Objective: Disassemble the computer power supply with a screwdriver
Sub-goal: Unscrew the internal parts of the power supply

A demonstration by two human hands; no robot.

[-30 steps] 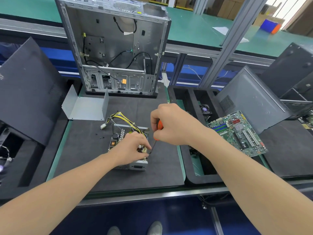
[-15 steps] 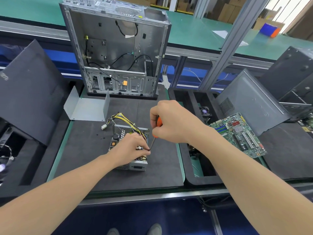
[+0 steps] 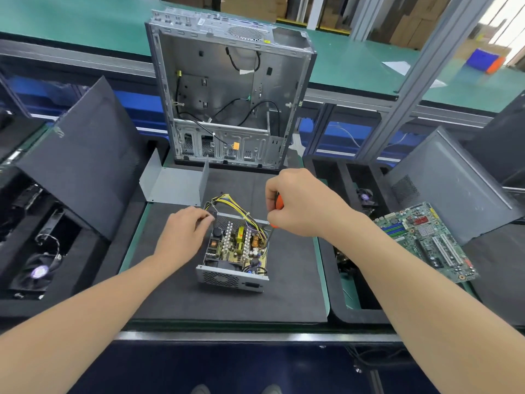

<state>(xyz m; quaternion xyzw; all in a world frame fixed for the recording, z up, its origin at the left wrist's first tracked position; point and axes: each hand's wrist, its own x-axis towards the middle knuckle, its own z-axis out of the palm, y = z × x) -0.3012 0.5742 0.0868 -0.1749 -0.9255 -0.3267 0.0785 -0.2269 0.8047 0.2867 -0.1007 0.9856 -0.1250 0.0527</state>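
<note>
Gripping a screwdriver (image 3: 279, 201), the right hand (image 3: 301, 206) probes the power supply (image 3: 235, 251).

Bright, diffuse illumination throughout; shadows on the black mat (image 3: 227, 302) are soft and faint. Daylight at the opening (image 3: 508, 18) in the upper right is overexposed to white and lays a pale sheen on the green bench top (image 3: 355, 69). The bare-metal computer case (image 3: 227, 89) shows mild glare. The power supply (image 3: 235, 251) at centre is sharp. Wide-angle distortion leans the aluminium post (image 3: 412, 89) and stretches both forearms (image 3: 85, 322) toward the lower corners.
</note>
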